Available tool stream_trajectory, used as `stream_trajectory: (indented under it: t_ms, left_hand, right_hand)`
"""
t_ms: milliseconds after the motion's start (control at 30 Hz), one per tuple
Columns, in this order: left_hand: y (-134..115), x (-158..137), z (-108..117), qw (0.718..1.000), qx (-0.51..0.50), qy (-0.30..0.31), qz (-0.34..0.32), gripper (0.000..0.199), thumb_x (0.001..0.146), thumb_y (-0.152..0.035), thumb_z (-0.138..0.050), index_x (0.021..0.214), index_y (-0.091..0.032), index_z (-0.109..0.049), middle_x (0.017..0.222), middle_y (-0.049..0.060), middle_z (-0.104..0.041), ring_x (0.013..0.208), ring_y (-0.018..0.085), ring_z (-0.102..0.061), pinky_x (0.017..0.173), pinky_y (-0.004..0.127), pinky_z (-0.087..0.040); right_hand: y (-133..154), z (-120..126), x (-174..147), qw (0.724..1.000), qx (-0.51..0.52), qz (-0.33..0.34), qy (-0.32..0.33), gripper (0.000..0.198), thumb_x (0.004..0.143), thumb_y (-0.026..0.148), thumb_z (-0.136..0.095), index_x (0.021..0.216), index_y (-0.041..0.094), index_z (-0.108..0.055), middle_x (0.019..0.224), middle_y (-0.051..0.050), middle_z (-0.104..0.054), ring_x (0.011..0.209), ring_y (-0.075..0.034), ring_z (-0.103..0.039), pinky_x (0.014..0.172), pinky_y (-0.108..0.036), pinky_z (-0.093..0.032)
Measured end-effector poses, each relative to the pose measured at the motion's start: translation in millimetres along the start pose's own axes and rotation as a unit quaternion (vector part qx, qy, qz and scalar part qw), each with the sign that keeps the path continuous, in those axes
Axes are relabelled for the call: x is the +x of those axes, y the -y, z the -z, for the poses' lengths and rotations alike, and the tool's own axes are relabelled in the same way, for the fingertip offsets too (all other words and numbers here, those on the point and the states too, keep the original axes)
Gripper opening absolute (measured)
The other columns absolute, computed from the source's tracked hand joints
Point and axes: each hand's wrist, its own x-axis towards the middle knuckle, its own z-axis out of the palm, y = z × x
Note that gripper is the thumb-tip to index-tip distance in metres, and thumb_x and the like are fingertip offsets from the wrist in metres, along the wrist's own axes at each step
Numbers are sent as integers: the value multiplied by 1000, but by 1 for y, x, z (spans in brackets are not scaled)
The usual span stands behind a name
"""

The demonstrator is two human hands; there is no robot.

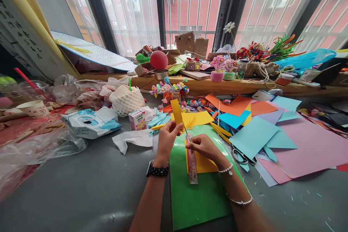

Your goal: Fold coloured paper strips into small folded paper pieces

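My left hand (pixel 172 133) pinches a yellow paper strip (pixel 177 111) near its lower end and holds it upright above the table. Close by on the right, my right hand (pixel 202 143) has its fingers closed around a thin dark rod-like tool (pixel 187 133); the tip reaches the strip's lower edge. Exactly what kind of tool it is, I cannot tell. Under my hands, a pink patterned ruler (pixel 193 170) lies over a yellow paper sheet (pixel 205 164), partly covered by my right hand. Both rest on a green mat (pixel 199 203).
Scissors (pixel 240 157) lie half under blue paper (pixel 254 136), beside a large pink sheet (pixel 312 148). To the left are a wet-wipe pack (pixel 89 123), a small pink box (pixel 137 120) and a white tissue (pixel 133 140). Behind stand colourful craft flowers (pixel 170 88) and a crowded wooden ledge (pixel 198 86).
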Motion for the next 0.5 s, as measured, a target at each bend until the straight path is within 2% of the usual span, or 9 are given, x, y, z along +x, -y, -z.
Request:
stream_trajectory:
  t_ms: [500]
  left_hand:
    - [3, 0, 0, 1000, -2, 8, -11, 24, 66, -34, -58, 78, -14, -57, 62, -3, -56, 50, 6, -47, 50, 18, -39]
  right_hand:
    - [-2, -2, 2, 1000, 4, -9, 1, 49, 66, 56, -48, 44, 16, -31, 48, 5, -24, 47, -6, -21, 42, -23, -15]
